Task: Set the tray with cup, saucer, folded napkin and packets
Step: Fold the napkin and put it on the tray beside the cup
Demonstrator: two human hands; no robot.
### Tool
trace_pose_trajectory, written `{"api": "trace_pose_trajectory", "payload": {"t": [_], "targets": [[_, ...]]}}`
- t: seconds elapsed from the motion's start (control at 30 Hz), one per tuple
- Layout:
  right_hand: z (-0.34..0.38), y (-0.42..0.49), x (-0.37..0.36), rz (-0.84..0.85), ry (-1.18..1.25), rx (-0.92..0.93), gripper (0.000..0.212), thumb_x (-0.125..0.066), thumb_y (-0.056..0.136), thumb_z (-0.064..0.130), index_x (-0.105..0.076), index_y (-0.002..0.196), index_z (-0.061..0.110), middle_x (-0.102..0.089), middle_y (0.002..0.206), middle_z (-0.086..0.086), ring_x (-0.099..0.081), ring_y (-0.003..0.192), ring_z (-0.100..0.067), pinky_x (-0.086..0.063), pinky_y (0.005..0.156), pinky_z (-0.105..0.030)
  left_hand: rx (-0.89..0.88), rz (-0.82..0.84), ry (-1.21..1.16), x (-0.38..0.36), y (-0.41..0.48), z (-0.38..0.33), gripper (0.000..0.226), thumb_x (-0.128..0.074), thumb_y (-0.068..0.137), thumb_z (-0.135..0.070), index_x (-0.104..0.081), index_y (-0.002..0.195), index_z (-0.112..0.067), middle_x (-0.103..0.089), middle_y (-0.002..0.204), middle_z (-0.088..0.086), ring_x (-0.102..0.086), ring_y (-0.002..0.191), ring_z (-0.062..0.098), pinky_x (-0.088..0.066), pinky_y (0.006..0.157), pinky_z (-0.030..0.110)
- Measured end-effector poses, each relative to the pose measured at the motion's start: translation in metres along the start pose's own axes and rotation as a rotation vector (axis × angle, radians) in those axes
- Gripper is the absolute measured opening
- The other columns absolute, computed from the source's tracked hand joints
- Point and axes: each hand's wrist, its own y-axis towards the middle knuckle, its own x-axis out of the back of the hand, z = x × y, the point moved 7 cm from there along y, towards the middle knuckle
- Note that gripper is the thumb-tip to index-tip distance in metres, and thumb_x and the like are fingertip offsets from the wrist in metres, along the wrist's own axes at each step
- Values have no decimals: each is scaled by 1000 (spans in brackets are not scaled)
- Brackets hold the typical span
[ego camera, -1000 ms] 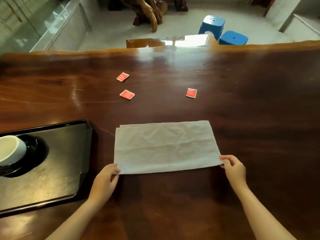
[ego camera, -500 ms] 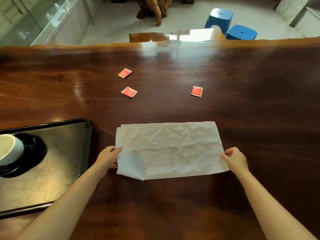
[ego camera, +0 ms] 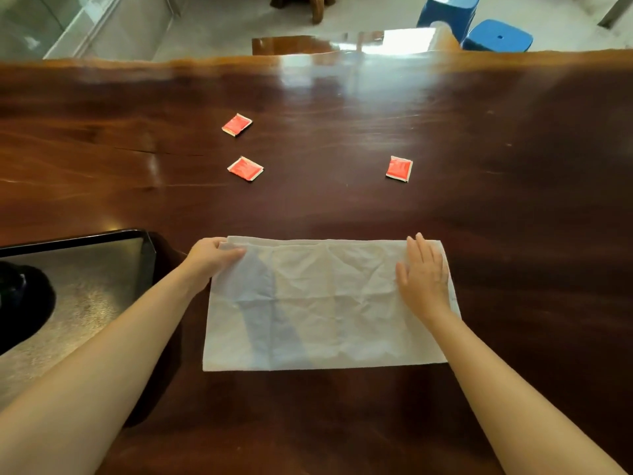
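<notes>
A white napkin lies folded in a rectangle on the dark wooden table. My left hand pinches its far left corner. My right hand lies flat on its right end, fingers straight. Three red packets lie beyond the napkin: one at the far left, one nearer, one to the right. A black tray sits at the left with a dark saucer at the frame edge; the cup is out of view.
Two blue stools and a small glossy wooden table stand past the table's far edge. A glass partition runs along the far left.
Both hands carried the napkin's near edge up and over to the far edge, folding it. The right hand went from pinching the corner to lying flat on the cloth. The view tilted down.
</notes>
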Motion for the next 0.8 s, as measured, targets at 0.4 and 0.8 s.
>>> {"api": "trace_pose_trajectory", "payload": {"t": [0.4, 0.8], "targets": [[-25, -3, -15, 35, -177, -37, 56, -17, 99, 36, -5, 148, 13, -3, 158, -4, 1, 146, -18, 0, 118, -39, -8, -151, -18, 9, 5, 8, 16, -74, 77, -28, -67, 69, -16, -66, 67, 3, -62, 56, 14, -48, 42, 19], [-33, -5, -6, 30, -169, -134, 57, -20, 98, 36, -6, 148, 11, -4, 159, -6, -1, 146, -21, -2, 118, -44, -55, -190, 105, 7, 6, 3, 38, -63, 85, -38, -62, 75, -1, -55, 68, 10, -53, 64, 24, -42, 59, 34]]}}
